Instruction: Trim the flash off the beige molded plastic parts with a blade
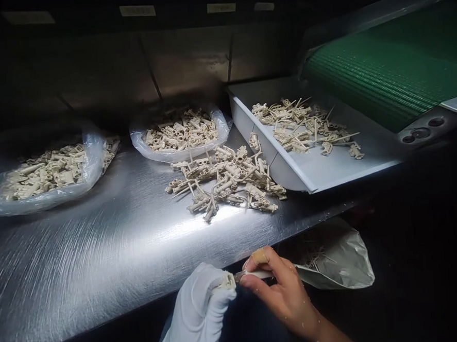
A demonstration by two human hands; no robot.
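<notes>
My left hand (200, 307), in a white glove, is closed around a small beige moulded plastic part (228, 281), whose end shows beyond the fingers. My bare right hand (284, 291) pinches a small knife (260, 274) with a pale handle; tan tape wraps its index finger. The short blade points left and its tip is close to the part; whether they touch I cannot tell. Both hands are just off the front edge of the metal table (113, 250). Beyond them lies a loose pile of similar beige parts (232, 178), many with thin sprues attached.
Plastic-lined containers of beige parts stand at the left (54, 174) and back middle (182, 132). A grey tray (352, 168) with more parts sits under the end of a green conveyor belt (377, 69). Below the table edge at right hangs an open bag (346, 259) with thin scraps.
</notes>
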